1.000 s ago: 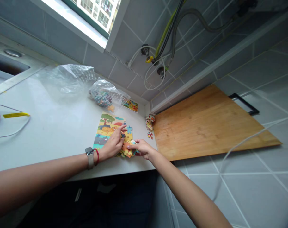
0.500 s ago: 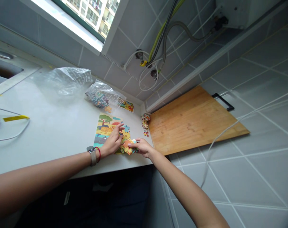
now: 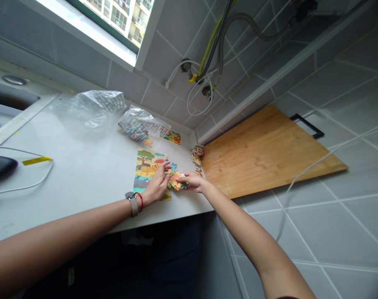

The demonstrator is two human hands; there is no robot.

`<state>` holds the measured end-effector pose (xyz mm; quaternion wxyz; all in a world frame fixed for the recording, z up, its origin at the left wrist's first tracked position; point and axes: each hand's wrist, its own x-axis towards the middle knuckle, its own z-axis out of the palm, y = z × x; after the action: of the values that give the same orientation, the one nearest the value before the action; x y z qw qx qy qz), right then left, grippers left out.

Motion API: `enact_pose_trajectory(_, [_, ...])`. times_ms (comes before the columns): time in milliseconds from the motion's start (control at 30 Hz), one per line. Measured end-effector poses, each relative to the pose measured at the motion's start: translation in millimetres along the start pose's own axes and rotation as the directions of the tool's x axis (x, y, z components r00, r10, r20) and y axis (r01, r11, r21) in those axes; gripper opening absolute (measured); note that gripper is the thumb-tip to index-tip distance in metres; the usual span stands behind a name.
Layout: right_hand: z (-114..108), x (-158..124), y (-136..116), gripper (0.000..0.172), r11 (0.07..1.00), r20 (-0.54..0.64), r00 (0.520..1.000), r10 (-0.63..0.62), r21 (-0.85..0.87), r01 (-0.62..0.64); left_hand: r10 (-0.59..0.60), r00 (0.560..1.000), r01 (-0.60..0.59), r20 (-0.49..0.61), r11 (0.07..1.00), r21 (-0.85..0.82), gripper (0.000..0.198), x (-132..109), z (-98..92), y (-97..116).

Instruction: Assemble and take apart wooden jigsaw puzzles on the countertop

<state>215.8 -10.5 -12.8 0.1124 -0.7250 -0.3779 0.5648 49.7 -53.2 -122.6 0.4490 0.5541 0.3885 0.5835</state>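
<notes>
A colourful jigsaw puzzle with a tree and animals lies partly assembled on the white counter. My left hand rests at its right edge, fingertips on the pieces. Whether those fingers pinch a piece is hidden. My right hand grips a small cluster of orange and yellow jigsaw pieces just right of the puzzle. A plastic bag of loose pieces lies beyond the puzzle, and a small picture card sits next to it. Stacked pieces stand near the counter's far right corner.
A bamboo cutting board with a black handle leans beside the counter's right end. A crumpled clear plastic sheet lies at the back. A sink, a black object, and a white cable lie left. Tiled walls carry hoses.
The head view has turned slightly. The orange pieces in my right hand have shifted right and farther from the counter's near edge, and my left hand has stayed at the puzzle's edge.
</notes>
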Motion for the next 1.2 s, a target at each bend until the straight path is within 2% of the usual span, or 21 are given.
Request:
enact_pose_trajectory(200, [-1.3, 7.3, -7.1, 0.019, 0.997, 0.005, 0.998, 0.068, -0.047, -0.067, 0.009, 0.999, -0.01, 0.049, 1.0, 0.016, 0.045, -1.0, -0.8, 2.4])
enact_pose_trajectory(367, [1.5, 9.0, -5.4, 0.02, 0.998, 0.021, 0.998, 0.06, 0.021, -0.06, -0.015, 0.998, 0.017, 0.057, 0.999, -0.038, 0.033, -0.8, -1.7, 6.6])
enact_pose_trajectory(567, [0.6, 0.6, -2.4, 0.016, 0.996, 0.076, 0.996, 0.052, 0.07, -0.058, -0.058, 0.998, 0.06, 0.039, 0.996, -0.067, 0.033, -0.8, -3.0, 10.2])
enact_pose_trajectory(767, [-9.4, -3.2, -5.3, 0.03, 0.996, 0.13, 0.991, 0.004, 0.088, -0.015, -0.123, 0.992, 0.121, -0.012, 0.987, -0.11, 0.034, 1.8, -4.2, 13.9])
enact_pose_trajectory(967, [-27.8, 7.5, -9.4, 0.037, 0.997, 0.2, 0.979, -0.032, 0.071, 0.018, -0.138, 0.988, 0.129, -0.066, 0.984, -0.127, 0.032, 6.0, -9.1, 19.0])
enact_pose_trajectory(1100, [-33.3, 20.9, -14.1, 0.031, 0.986, 0.146, 0.986, -0.086, 0.155, 0.063, -0.181, 0.981, 0.169, -0.069, 0.974, -0.151, 0.033, 6.2, -9.9, 21.7])
enact_pose_trajectory(1200, [-25.2, 33.8, -18.6, 0.031, 0.982, 0.111, 0.987, -0.12, 0.161, 0.101, -0.204, 0.977, 0.192, -0.068, 0.97, -0.152, 0.034, 5.3, -9.9, 22.6])
